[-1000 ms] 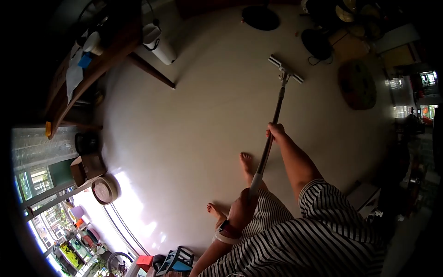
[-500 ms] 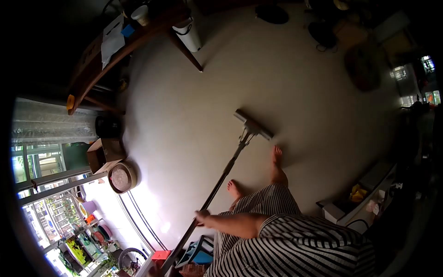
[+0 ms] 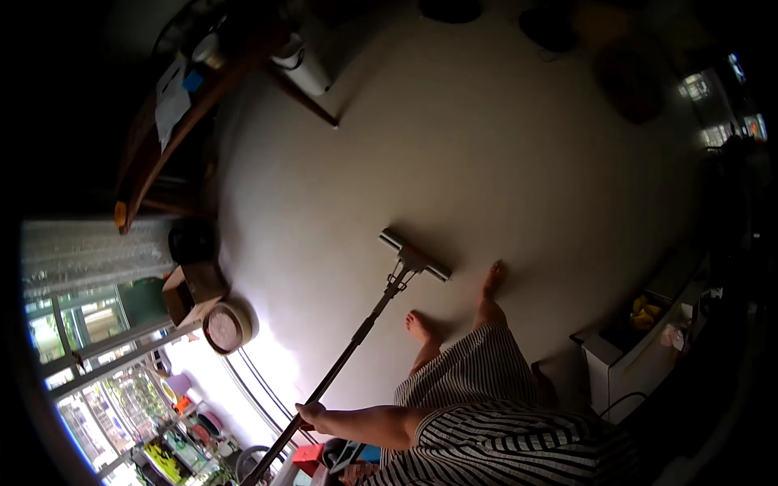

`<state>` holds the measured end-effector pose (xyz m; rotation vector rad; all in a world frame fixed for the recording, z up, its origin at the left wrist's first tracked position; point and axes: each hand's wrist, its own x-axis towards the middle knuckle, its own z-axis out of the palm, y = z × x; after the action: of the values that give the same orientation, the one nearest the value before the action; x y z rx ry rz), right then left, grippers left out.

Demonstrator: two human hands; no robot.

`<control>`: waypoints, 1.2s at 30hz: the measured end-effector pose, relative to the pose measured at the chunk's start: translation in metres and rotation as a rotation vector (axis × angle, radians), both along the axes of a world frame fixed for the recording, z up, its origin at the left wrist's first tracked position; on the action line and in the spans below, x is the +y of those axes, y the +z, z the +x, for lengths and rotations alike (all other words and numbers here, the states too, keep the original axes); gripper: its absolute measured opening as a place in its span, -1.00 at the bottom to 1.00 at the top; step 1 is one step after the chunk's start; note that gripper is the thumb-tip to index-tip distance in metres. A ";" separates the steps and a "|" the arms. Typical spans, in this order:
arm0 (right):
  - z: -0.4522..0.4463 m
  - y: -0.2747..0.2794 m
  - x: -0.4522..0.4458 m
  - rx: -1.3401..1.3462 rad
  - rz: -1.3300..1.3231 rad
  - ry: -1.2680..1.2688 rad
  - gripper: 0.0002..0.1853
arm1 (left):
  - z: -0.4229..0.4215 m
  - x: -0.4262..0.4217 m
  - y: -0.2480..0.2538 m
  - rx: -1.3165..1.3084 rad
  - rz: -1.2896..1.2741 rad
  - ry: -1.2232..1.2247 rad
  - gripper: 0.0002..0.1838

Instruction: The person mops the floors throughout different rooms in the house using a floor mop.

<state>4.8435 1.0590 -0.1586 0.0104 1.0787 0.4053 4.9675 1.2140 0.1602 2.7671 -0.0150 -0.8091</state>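
My right hand [image 3: 309,415] is closed around the long dark shaft of a sponge mop [image 3: 344,350]. The bare forearm reaches left across my body from a striped sleeve. At the far end of the shaft, the wide mop head [image 3: 415,256] lies on the pale floor [image 3: 486,178], just ahead of my bare feet. Metal levers show where the shaft joins the head. The shaft's upper end runs out of the picture at the lower left. My left hand does not show now.
A wooden table [image 3: 190,105] and a white bin [image 3: 304,69] stand at upper left. Along the left are a cardboard box [image 3: 194,290], a round tub [image 3: 228,327] and a bright sliding-door track [image 3: 259,381]. A white box [image 3: 604,377] holding yellow items stands right of me.
The mop head has moved left and closer to my feet. My right hand has shifted left with the shaft. A hand dimly visible at the shaft's lower-left end has left view.
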 end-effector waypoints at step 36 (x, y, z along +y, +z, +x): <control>-0.771 -0.218 -1.012 0.661 -1.195 0.014 -0.66 | -0.664 -0.992 -0.298 1.018 -0.139 -0.641 -0.73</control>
<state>4.0726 0.0471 -0.3762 -0.9792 1.8353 -0.3124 4.3039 0.2225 -0.1375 1.9053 -0.7368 -2.1533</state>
